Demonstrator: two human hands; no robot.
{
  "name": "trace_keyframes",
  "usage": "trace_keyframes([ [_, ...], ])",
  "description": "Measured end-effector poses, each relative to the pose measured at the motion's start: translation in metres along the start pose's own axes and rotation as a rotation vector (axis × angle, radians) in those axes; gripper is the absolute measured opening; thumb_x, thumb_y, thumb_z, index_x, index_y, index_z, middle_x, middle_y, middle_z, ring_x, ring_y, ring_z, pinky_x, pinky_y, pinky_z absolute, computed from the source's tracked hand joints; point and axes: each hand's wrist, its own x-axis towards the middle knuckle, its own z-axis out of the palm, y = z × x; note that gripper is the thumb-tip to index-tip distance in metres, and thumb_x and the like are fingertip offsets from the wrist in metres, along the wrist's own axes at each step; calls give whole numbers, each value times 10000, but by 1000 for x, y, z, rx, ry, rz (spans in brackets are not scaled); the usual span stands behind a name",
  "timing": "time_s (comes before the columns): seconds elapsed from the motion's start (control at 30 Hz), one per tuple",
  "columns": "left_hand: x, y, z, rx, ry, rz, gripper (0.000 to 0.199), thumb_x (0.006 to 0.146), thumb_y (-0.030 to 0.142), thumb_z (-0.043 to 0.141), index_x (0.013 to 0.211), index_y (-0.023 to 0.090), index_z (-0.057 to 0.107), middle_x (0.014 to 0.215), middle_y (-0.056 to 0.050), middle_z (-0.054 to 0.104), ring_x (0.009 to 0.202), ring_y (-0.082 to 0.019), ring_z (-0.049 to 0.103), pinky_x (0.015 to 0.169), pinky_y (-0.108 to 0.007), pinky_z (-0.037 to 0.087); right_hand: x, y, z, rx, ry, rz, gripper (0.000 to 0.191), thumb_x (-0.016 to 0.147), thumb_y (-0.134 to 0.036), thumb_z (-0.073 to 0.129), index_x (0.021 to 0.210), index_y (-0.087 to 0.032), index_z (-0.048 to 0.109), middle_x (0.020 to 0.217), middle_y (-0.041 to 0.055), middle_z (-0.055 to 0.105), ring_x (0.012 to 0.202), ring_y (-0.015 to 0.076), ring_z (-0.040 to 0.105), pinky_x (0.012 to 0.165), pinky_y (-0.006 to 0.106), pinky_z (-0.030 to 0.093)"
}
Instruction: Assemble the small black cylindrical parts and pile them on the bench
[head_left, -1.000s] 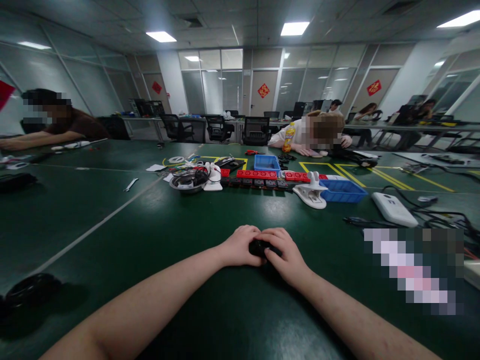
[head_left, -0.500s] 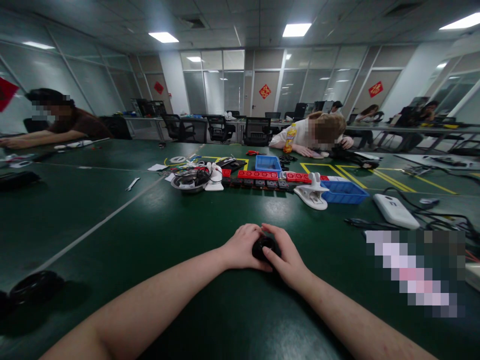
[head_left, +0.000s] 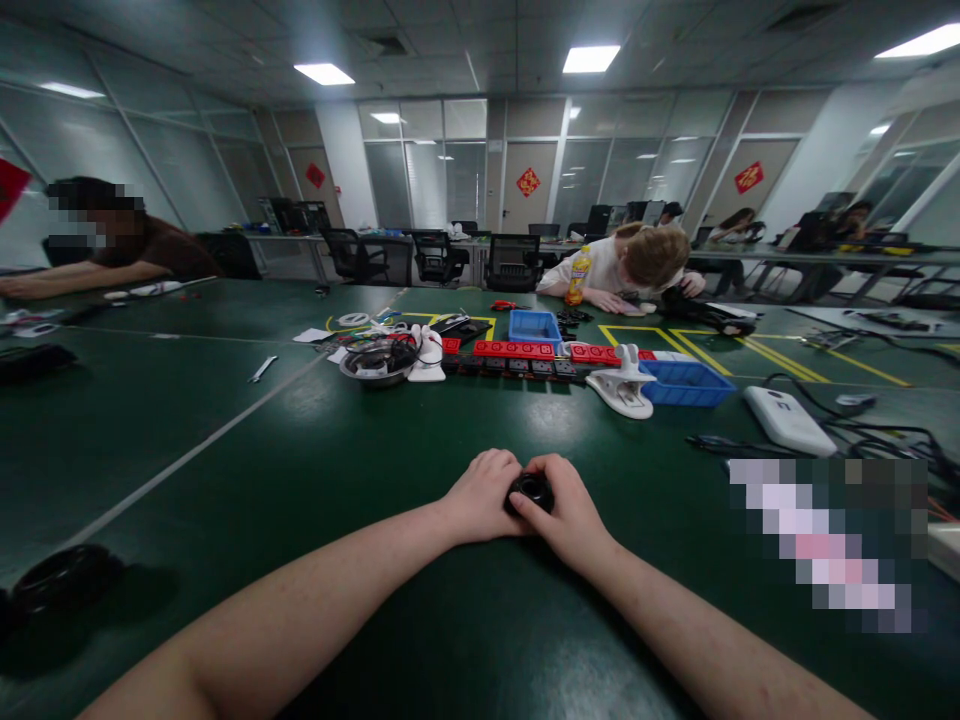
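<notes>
Between my two hands is a small, glossy black ring-shaped object (head_left: pixel 532 488) with a hollow middle, low over the green tabletop (head_left: pixel 420 620). My left hand (head_left: pixel 484 497) is wrapped round its left side, fingers curled and partly hidden behind it. From the right, my right hand (head_left: pixel 571 508) closes on the same object, its thumb across the near rim and its fingers along the far side. Farther left, near the table's front, lies a larger black ring-shaped thing (head_left: pixel 67 580), apart from both hands.
Ahead stand a metal bowl of wires (head_left: pixel 375 375), a red strip (head_left: pixel 514 350), a white clip stand (head_left: pixel 624 385) and a blue bin (head_left: pixel 686 384). A white device (head_left: pixel 789 420) with black cables lies right. A wrench (head_left: pixel 262 369) lies left. Another person (head_left: pixel 600 270) leans over the far side.
The right fingers have drawn in closer round the black ring-shaped object, and the right thumb has shifted left along its near rim. More of its hollow top shows now.
</notes>
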Motion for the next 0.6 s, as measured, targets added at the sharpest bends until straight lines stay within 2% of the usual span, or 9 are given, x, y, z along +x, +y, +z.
trace_keyframes([
  [0.17,0,-1,-7,-66,-27,13,436,615,427,695,938,175,546,951,-50,516,911,-220,479,804,-337,437,0,-2,-6,36,-31,-70,161,773,-264,553,916,-190,568,884,57,546,857,221,493,762,373,408],
  [0.33,1,-6,-7,-168,-55,48,475,606,373,717,1015,182,569,1051,-60,533,1014,-244,469,914,-374,380,-2,-1,-10,113,-48,-122,270,742,-163,505,986,-221,604,955,59,561,920,229,494,810,398,404],
  [0.5,2,-8,-5,-166,-60,62,485,591,337,716,1021,167,568,1054,-67,549,1020,-254,480,924,-384,370,-1,4,-10,211,-88,-198,341,737,-120,460,1025,-239,600,1012,48,601,958,223,510,859,409,394],
  [0.6,2,-9,-6,-162,-71,74,478,596,324,709,1026,171,566,1067,-66,552,1033,-257,480,937,-387,359,-2,6,-8,222,-83,-178,377,747,-134,463,1097,-239,554,1041,52,600,977,225,516,874,414,399],
])
